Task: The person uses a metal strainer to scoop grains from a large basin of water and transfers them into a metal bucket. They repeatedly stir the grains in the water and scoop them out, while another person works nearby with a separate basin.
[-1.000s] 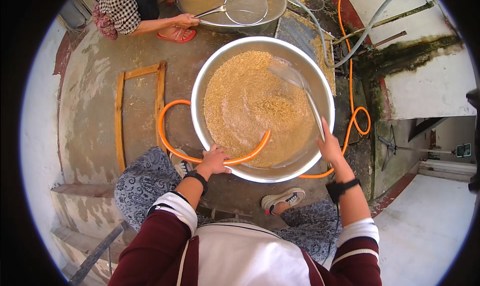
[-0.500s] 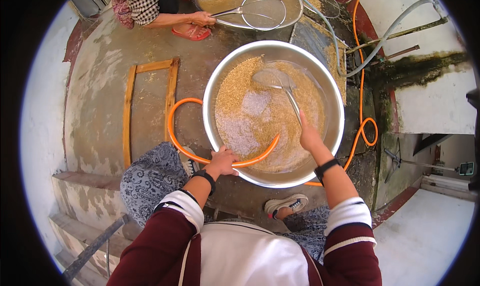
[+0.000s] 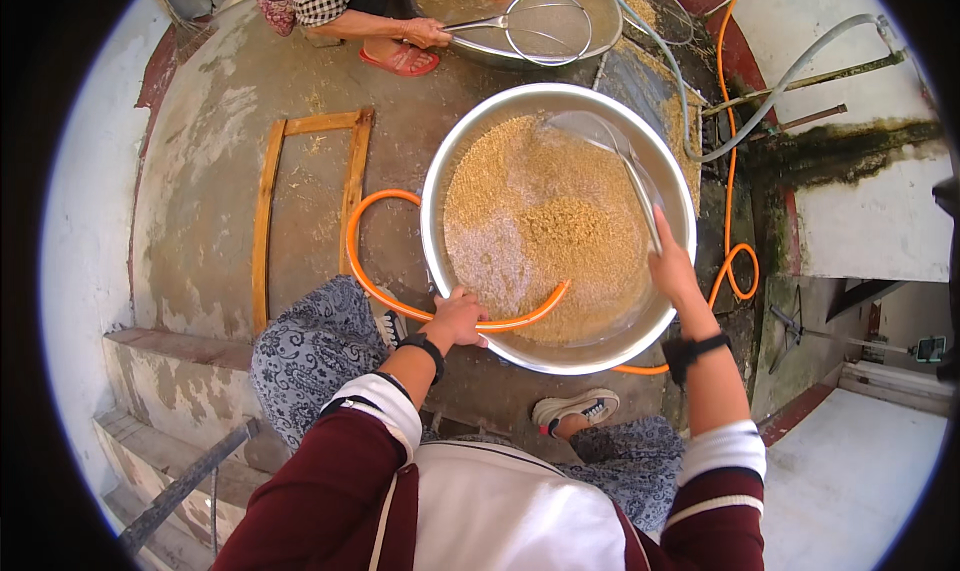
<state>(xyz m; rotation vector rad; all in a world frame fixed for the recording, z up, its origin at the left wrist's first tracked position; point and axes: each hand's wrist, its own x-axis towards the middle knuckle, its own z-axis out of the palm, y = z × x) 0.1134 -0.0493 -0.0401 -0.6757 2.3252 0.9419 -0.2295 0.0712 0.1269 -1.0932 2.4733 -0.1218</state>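
Observation:
A wide metal basin (image 3: 431, 206) full of golden grain (image 3: 570, 229) and cloudy water stands right in front of me. With closed fingers my left hand (image 3: 460, 318) grips an orange hose (image 3: 528, 320) at the basin's near left rim; the hose end hangs over the grain. My right hand (image 3: 673, 271) is wrapped round the handle of a mesh skimmer (image 3: 640, 186) at the basin's right side. The skimmer's round head lies toward the far rim, tilted, and its mesh looks empty. A mound of grain rises in the middle, with pale froth to its left.
Beyond, another person's hand (image 3: 427, 33) holds a similar skimmer (image 3: 548, 29) over a second basin (image 3: 612, 41). A wooden frame (image 3: 267, 221) lies on the wet floor at left. A grey hose (image 3: 790, 71) and more orange hose (image 3: 728, 171) run along the right wall.
The skimmer has swung right and away from the grain's middle, toward the far right rim. A heap of grain now shows in the middle. My left hand stays on the hose.

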